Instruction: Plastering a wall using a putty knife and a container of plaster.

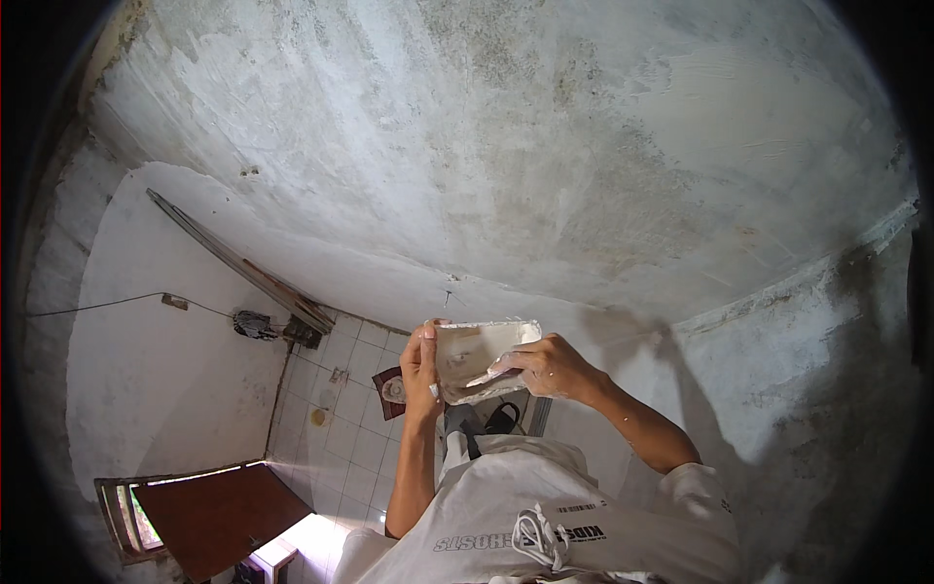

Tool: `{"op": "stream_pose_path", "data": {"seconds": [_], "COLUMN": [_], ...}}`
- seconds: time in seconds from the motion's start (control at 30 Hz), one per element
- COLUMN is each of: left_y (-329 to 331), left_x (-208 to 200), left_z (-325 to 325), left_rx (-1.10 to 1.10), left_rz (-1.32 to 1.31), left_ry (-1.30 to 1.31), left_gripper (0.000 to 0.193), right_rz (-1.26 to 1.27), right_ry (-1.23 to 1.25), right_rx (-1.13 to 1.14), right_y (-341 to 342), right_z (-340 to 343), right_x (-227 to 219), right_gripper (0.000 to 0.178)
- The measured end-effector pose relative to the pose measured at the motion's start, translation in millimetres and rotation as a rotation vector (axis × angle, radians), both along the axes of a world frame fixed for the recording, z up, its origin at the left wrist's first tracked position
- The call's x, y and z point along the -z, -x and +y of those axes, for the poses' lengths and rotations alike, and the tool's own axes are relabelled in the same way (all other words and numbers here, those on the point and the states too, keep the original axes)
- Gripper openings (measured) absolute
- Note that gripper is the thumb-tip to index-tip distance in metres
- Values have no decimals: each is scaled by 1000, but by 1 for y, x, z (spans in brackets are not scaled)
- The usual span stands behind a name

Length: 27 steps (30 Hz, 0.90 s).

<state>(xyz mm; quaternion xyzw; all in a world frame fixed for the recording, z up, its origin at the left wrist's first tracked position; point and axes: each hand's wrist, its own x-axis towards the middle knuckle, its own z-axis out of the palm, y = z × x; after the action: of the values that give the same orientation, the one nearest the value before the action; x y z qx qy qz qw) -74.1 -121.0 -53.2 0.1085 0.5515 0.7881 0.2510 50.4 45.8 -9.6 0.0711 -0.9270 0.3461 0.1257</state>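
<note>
A white rectangular tub crusted with pale putty is held up in front of my body, tilted so that its inside shows. My left hand grips it by its left side, thumb at the rim. My right hand reaches over the right side, with closed fingers smeared white. Those fingers press down into the tub, close to its near wall. A thin pale edge shows at the fingertips, but I cannot make out what they hold. Wet-looking putty coats the tub's inner walls.
A patchy plastered wall rises ahead, with a smoother pale patch at right. Long boards lean in the left corner beside a cable. Below lie a tiled floor, a dark red mat and a black sandal. A brown panel hangs by the window.
</note>
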Motion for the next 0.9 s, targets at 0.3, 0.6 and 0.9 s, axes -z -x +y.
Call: {"op": "stream_pose_path", "data": {"seconds": [0.3, 0.6, 0.9], "left_y": [3, 0, -4], "left_x": [-13, -1, 19], "left_z": [-3, -2, 8], "left_rx": [20, -95, -205], "left_rz": [-59, -54, -102], "left_ry": [34, -25, 11], "left_gripper": [37, 33, 31], "right_rz": [-82, -136, -256], "right_ry": [60, 93, 227], "right_rx": [62, 87, 117], "right_y": [-3, -6, -6], "right_z": [-4, -6, -4], "right_x": [-10, -8, -4], "right_gripper": [32, 28, 27]}}
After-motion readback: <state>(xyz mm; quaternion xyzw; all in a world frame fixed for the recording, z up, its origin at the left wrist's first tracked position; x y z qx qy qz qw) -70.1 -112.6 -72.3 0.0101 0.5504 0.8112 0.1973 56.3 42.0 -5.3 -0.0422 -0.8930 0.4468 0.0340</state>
